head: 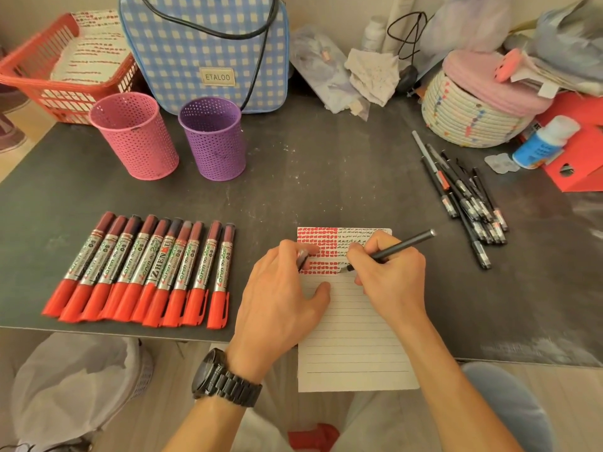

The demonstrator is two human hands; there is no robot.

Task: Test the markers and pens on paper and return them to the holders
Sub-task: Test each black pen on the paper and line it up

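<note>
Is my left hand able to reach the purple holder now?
Probably yes: bare table lies between the left hand and the purple holder, though it holds what looks like a cap.

Dark grey scuffed worktop (326, 164) carries lined white paper sheet (352, 337); left of sheet, row of red-capped markers (140, 272); beyond-left, pink perforated cup (137, 138), purple perforated cup (213, 140); right of sheet, heap of black pens (470, 197).

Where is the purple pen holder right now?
In the head view the purple holder stands upright at the back left of the table, just right of the pink holder and in front of the blue checked bag.
</note>
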